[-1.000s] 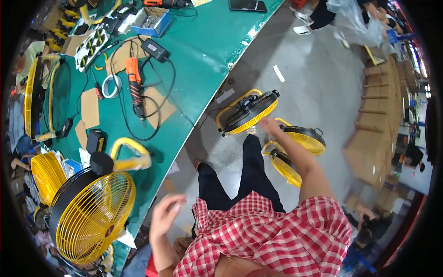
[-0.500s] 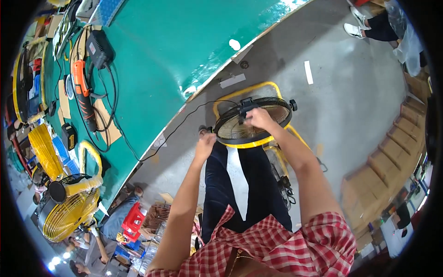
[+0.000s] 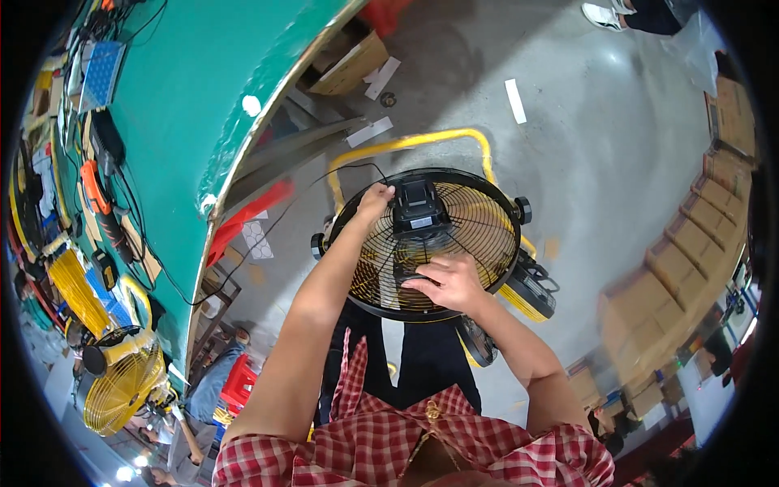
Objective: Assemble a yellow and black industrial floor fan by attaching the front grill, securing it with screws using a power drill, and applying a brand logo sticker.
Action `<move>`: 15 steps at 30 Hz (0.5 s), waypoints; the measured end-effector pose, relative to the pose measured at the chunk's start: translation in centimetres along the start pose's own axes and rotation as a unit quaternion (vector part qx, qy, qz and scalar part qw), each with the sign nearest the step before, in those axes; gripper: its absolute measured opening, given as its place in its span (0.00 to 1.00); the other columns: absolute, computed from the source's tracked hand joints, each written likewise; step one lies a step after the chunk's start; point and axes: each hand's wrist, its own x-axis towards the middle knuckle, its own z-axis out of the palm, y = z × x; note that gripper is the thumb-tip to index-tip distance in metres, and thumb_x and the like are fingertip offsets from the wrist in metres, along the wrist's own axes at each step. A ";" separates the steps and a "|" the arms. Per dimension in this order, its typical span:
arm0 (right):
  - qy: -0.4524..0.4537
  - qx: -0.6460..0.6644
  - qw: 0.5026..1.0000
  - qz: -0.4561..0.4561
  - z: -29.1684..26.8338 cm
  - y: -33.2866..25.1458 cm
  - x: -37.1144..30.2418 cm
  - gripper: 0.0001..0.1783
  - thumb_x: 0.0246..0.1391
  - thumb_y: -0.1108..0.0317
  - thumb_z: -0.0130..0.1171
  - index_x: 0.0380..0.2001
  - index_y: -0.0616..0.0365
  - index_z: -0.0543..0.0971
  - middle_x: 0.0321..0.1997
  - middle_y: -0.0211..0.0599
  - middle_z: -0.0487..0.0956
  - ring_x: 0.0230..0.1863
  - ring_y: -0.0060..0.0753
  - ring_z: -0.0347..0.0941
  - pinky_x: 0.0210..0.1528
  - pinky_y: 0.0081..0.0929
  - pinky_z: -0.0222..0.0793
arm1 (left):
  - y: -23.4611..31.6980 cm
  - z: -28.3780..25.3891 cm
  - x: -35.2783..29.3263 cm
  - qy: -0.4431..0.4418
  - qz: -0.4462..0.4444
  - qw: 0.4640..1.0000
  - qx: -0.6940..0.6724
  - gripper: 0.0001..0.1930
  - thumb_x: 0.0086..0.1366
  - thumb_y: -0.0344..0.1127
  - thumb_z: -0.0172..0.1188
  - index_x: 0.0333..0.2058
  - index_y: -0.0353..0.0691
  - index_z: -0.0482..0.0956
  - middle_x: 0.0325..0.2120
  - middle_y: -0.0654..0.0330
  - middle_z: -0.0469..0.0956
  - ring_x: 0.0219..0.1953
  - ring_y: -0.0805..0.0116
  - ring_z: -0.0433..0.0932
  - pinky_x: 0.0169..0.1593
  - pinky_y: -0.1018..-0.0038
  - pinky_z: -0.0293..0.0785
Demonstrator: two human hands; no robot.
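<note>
A round floor fan (image 3: 479,219) with a black wire grille faces me, its yellow tube stand (image 3: 422,140) behind it. On the grille sits a black box-shaped housing (image 3: 420,207). My left hand (image 3: 375,203) is at the housing's left side, fingertips pinched together; whatever is between them is hidden. Close to these fingers, a thin black cord (image 3: 280,219) runs off to the left. My right hand (image 3: 454,282) is over the lower middle of the grille, thumb and fingers apart, beside a dark part of the fan. It holds nothing that I can see.
To the left is a green-topped bench (image 3: 187,105) with an orange-and-black power tool (image 3: 99,195) and cables. A yellow fan (image 3: 126,390) stands at the lower left. Another fan (image 3: 527,294) is behind my right arm. Cardboard boxes (image 3: 641,312) line the right; a person's white shoe (image 3: 602,16) shows far off.
The fan has tipped so its grille faces me more fully. My left hand has come onto the housing, while my right has moved down the grille. The view has shifted right.
</note>
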 end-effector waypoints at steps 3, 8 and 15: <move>0.005 -0.008 1.000 0.018 -0.8 0.2 -1.3 0.13 0.31 0.61 0.70 0.16 0.57 0.78 0.12 0.31 0.70 0.12 0.31 0.67 0.13 0.24 0.61 | 0.5 1.9 -0.1 0.001 0.037 0.999 -0.012 0.15 0.61 0.42 0.52 0.40 0.35 0.71 0.31 0.57 0.77 0.37 0.66 0.73 0.44 0.71 0.66; 0.010 -0.031 0.999 0.042 -2.4 1.8 -2.8 0.15 0.36 0.56 0.65 0.13 0.55 0.77 0.12 0.33 0.71 0.14 0.35 0.69 0.16 0.28 0.64 | 0.8 3.9 0.8 0.193 0.110 0.961 0.162 0.08 0.58 0.34 0.51 0.33 0.37 0.73 0.31 0.47 0.76 0.37 0.48 0.75 0.41 0.63 0.70; -0.050 0.105 0.930 0.349 -6.2 9.1 -6.2 0.16 0.40 0.56 0.66 0.22 0.60 0.81 0.18 0.38 0.77 0.18 0.28 0.71 0.25 0.24 0.66 | -3.5 -9.1 -1.2 0.265 0.089 0.947 0.157 0.11 0.57 0.34 0.48 0.38 0.37 0.70 0.31 0.48 0.75 0.36 0.51 0.76 0.40 0.63 0.70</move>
